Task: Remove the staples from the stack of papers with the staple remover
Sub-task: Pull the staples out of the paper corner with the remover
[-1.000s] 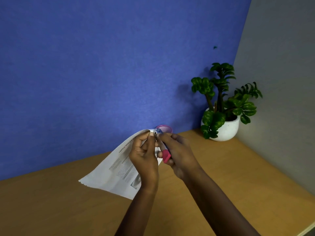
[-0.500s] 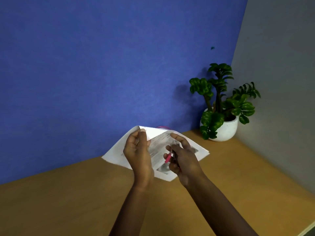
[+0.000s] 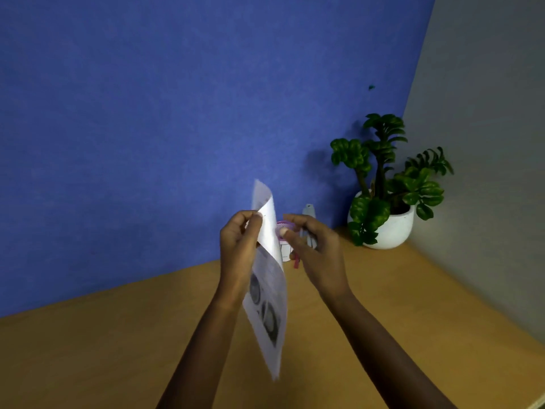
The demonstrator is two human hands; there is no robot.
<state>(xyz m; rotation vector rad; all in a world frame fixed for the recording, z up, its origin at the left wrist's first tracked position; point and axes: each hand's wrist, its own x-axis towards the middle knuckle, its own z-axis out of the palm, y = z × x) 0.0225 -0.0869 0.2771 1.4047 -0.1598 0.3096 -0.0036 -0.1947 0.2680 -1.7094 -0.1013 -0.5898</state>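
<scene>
- One stack of papers (image 3: pixel 269 278) hangs almost edge-on above the desk (image 3: pixel 118 343), left of the one plant (image 3: pixel 383 184).
- The left hand (image 3: pixel 239 246) pinches its upper edge between thumb and fingers.
- The right hand (image 3: pixel 314 246), just beside the papers, has fingers closed around one staple remover (image 3: pixel 308 228), grey with a pink end.
- One small pink-rimmed cup (image 3: pixel 283 231) stands behind the papers.

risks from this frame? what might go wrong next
1. The papers hang nearly edge-on, pinched only near the top by the left hand; they may slip or sag, and any staple is hard to see.
2. The right hand holds the staple remover loosely among the fingers and apart from the papers; it might drop.
3. A small container stands right behind the hands and may get knocked.
</scene>
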